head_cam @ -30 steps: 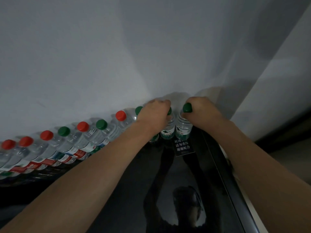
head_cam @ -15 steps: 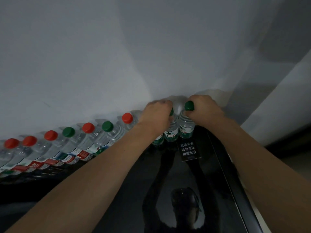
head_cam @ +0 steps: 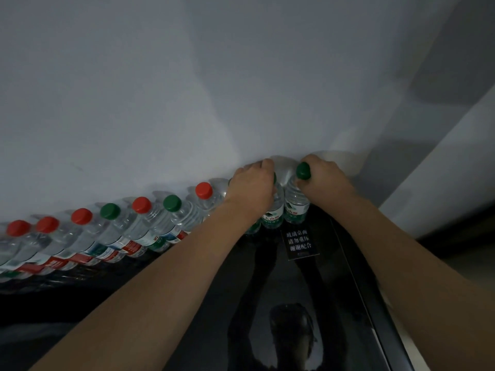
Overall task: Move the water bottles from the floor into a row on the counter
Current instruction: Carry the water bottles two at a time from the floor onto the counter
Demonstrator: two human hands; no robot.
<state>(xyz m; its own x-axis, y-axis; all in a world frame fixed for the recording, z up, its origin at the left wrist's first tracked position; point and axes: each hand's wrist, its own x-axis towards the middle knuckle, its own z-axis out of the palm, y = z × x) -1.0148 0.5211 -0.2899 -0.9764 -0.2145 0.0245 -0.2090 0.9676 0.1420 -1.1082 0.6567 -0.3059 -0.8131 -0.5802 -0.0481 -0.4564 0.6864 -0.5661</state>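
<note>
A row of clear water bottles (head_cam: 150,226) with red and green caps stands along the wall on the glossy black counter (head_cam: 203,311). At the row's right end, my left hand (head_cam: 253,190) is closed over the top of a green-label bottle (head_cam: 273,210), hiding its cap. Beside it my right hand (head_cam: 325,180) grips the neck of the last green-cap bottle (head_cam: 294,202), whose cap shows past my fingers. Both bottles stand upright on the counter against the wall.
A small black sign with white characters (head_cam: 299,243) stands on the counter just in front of the two held bottles. The counter's right edge (head_cam: 375,309) runs diagonally. A grey wall (head_cam: 187,103) backs the row.
Both hands and their bottles keep the same place at the row's right end; the camera view has shifted slightly, and the hands sit a little closer to the wall.
</note>
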